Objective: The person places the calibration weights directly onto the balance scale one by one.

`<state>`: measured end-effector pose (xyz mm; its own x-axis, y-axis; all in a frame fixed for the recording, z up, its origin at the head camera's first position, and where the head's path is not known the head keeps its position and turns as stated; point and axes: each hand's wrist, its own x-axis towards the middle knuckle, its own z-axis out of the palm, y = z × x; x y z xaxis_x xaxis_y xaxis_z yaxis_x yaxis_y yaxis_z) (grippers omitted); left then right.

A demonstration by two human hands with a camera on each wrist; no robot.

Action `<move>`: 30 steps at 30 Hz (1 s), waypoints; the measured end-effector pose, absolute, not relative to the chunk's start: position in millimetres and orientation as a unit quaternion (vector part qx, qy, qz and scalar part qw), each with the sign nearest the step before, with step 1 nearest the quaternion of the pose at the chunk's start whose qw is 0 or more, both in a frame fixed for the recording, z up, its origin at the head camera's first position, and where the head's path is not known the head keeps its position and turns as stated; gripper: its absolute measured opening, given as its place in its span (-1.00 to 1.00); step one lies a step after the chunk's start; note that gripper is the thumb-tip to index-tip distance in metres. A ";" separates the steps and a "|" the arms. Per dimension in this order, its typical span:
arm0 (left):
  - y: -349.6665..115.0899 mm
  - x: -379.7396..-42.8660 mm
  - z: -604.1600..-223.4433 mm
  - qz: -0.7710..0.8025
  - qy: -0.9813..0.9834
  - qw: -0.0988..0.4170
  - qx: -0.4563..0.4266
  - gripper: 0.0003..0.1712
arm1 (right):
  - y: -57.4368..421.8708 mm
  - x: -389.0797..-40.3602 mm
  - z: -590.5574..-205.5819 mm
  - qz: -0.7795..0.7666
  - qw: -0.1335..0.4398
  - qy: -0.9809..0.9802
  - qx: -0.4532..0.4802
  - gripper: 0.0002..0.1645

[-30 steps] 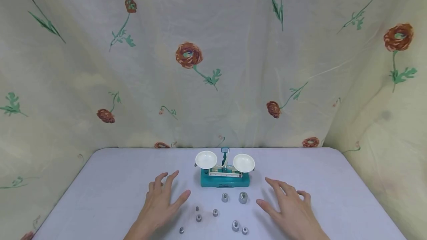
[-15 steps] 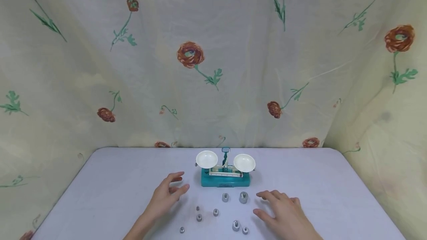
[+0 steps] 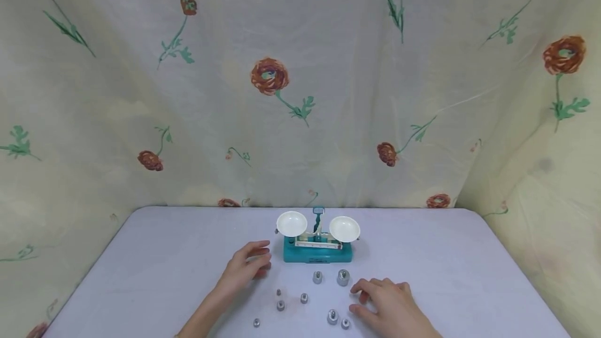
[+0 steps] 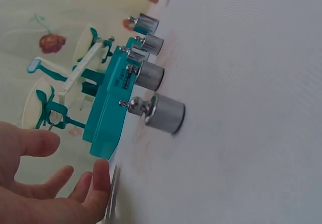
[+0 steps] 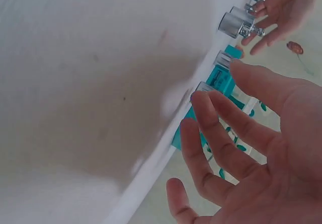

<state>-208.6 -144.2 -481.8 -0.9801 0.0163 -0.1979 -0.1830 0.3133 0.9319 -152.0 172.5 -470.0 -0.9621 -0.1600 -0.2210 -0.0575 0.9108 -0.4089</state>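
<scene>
A teal balance scale (image 3: 317, 254) with two white pans (image 3: 291, 224) stands toward the back of the table. My left hand (image 3: 244, 267) is just left and in front of it, fingers loosely bent, holding nothing. My right hand (image 3: 387, 304) hovers at the right of several silver weights, also holding nothing. Nearest to its fingers are a large weight (image 3: 343, 277), another weight (image 3: 333, 317) and a small one (image 3: 346, 323). In the left wrist view a thin grey strip (image 4: 111, 196) shows beside the left fingers; its kind is unclear.
More knobbed weights stand between the hands, among them a weight (image 3: 317, 277) before the scale and a small one (image 3: 256, 322) near the left forearm. A pale cloth covers the table (image 3: 155, 260). Behind hangs a flowered curtain (image 3: 328, 119).
My left hand has shifted right toward the scale and its fingers have drawn closer together. My right hand has come left and nearer me, toward the weights. Scale and weights stay put.
</scene>
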 end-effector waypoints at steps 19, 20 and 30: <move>-125.7 -219.8 -483.4 0.556 0.823 0.113 -0.033 -0.45 | 165.5 -151.6 -473.5 -0.220 0.167 0.956 -0.099 -0.74; -124.9 -220.4 -483.7 0.555 0.823 0.113 -0.031 -0.45 | 165.2 -151.5 -473.5 -0.221 0.165 0.955 -0.105 -0.75; -121.6 -222.9 -484.2 0.555 0.821 0.129 -0.019 -0.45 | 163.9 -150.8 -470.8 -0.227 0.170 0.950 -0.128 -0.83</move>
<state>-222.9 -121.6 -484.2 -0.9661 0.1123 -0.2326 -0.1740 0.3828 0.9073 -150.8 163.9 -470.8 -0.9094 -0.3198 -0.2660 -0.1652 0.8646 -0.4745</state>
